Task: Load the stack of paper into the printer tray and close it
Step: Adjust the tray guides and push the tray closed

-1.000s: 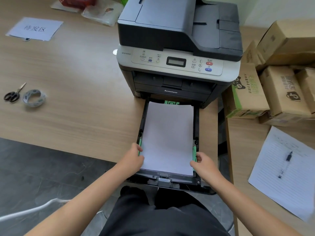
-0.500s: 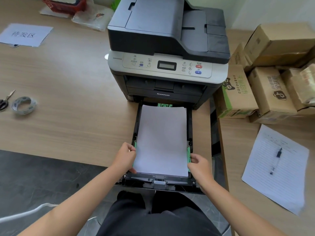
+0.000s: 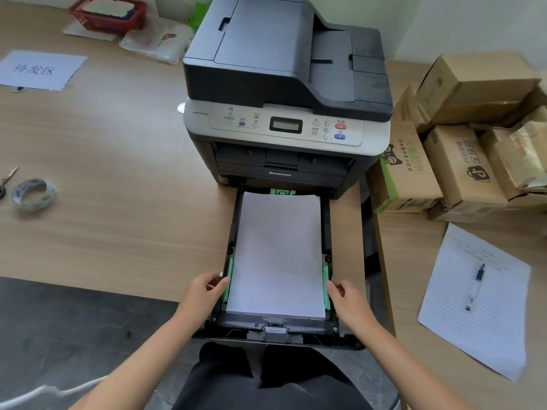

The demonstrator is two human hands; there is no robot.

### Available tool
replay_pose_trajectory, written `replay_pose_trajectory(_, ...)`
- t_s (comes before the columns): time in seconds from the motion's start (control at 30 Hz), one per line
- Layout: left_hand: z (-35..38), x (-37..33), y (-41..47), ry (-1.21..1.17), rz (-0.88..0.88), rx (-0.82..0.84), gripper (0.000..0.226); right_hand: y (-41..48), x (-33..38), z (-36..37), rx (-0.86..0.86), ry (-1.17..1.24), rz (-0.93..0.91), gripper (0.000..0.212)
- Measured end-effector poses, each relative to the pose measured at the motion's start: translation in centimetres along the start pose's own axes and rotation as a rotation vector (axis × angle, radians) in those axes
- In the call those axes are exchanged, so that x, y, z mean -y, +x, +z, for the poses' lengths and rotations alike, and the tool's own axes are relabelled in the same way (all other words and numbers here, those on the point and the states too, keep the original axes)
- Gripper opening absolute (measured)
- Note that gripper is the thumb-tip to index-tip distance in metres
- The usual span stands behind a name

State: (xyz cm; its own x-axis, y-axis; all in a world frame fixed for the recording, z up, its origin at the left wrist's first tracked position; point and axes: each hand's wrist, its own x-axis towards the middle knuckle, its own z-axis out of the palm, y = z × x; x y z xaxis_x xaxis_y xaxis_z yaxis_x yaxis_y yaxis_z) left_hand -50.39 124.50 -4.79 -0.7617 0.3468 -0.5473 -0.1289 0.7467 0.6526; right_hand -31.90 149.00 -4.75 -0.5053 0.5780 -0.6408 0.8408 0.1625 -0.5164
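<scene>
A dark grey printer (image 3: pixel 284 84) stands on the wooden desk. Its black paper tray (image 3: pixel 275 332) is pulled out toward me over the desk edge. A white stack of paper (image 3: pixel 278 255) lies flat in the tray between green side guides. My left hand (image 3: pixel 201 294) curls around the tray's left wall, with the thumb by the green guide. At the right wall my right hand (image 3: pixel 349 303) does the same, thumb tip against the right guide. Neither hand covers the paper.
Cardboard boxes (image 3: pixel 461 161) are piled right of the printer. A lined sheet (image 3: pixel 500 321) with a pen (image 3: pixel 476 285) lies on the right desk. A tape roll (image 3: pixel 32 193), scissors (image 3: pixel 6 179), a labelled sheet (image 3: pixel 38 69) and a red basket (image 3: pixel 109 13) are on the left.
Both hands have slid off the paper's near corners, outward onto the tray's side walls. The paper stays flat in the tray, which is still pulled out.
</scene>
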Motion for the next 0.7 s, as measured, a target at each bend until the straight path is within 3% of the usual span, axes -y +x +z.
replay_pose_trajectory(0.1, 0.2, 0.0, 0.2, -0.06, 0.002, -0.062, 0.036, 0.2, 0.7, 0.9, -0.057, -0.004, -0.039, 0.051)
replay_pose_trajectory(0.23, -0.1, -0.3, 0.8, -0.099, -0.01, -0.05, 0.032, 0.4, 1.3, 1.5, -0.156, -0.073, -0.141, 0.02)
replay_pose_trajectory(0.33, -1.0, 0.2, 1.1, -0.147, -0.006, -0.068, 0.032, 0.1, 1.4, 1.6, -0.185, -0.068, -0.198, 0.009)
replay_pose_trajectory(0.7, -1.7, -0.8, 3.4, -0.178, 0.005, -0.047, 0.038, 2.0, 2.5, 1.4, -0.2, -0.061, -0.185, 0.022)
